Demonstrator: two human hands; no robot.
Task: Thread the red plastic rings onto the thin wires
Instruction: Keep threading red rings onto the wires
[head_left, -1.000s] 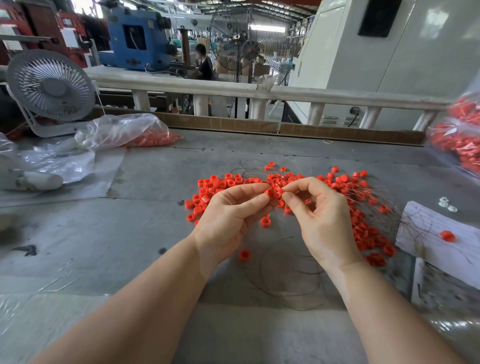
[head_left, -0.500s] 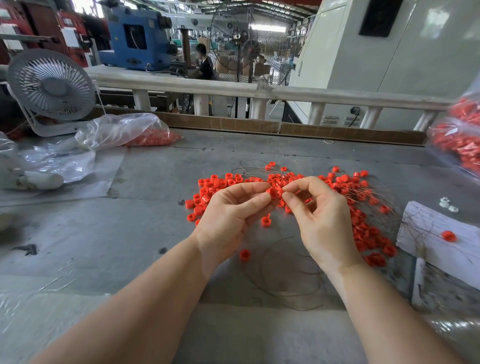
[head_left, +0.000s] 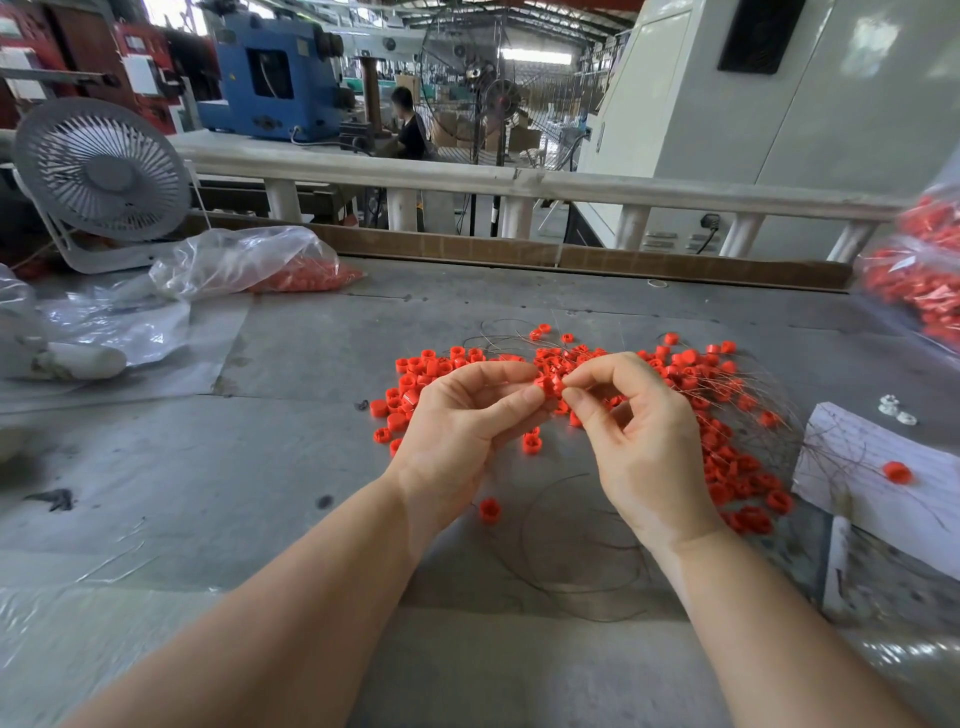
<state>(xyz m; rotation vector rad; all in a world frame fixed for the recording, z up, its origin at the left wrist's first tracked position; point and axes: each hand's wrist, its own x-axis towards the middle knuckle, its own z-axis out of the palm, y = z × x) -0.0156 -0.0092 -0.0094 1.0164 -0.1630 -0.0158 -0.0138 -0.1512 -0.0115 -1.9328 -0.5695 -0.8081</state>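
Above the middle of the grey tabletop (head_left: 291, 467), my left hand (head_left: 457, 431) pinches one small red plastic ring (head_left: 546, 385); my right hand (head_left: 644, 447) pinches beside it, wire unseen. Loose rings too many to count; thin wire coils (head_left: 571, 545) lie nearer me.

**A grey worktable and its load**

The table (head_left: 291, 467) carries a spread of red rings (head_left: 727, 457) at its middle, mixed with thin wires (head_left: 571, 566) that loop toward the near edge. A white fan (head_left: 101, 176) stands at the far left corner beside a clear bag (head_left: 249, 265) of rings. White paper (head_left: 872, 467) lies at the right edge under one ring.
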